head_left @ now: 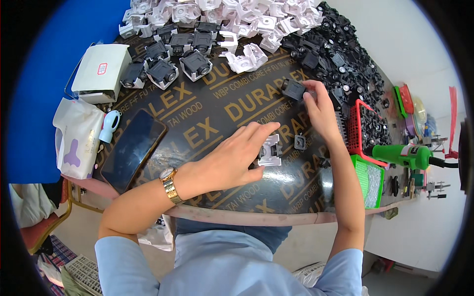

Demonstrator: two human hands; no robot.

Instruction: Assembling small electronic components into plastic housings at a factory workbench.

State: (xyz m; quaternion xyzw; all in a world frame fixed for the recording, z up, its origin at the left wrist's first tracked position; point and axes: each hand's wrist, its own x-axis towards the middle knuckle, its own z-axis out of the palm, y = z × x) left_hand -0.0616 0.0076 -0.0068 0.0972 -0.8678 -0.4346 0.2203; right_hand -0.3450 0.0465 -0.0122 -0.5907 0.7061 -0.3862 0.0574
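The black housing (pixel 294 89) sat pinched in your right hand (pixel 320 106), near the edge of the black-parts pile (pixel 340 59). Your left hand (pixel 237 155) curved around one white bracket (pixel 269 152), partly hiding it; I couldn't tell whether it gripped. Dark tabletop (pixel 202 106) stretched from there toward one phone (pixel 134 148). Beyond, at least seven assembled units (pixel 196 65) overlapped.
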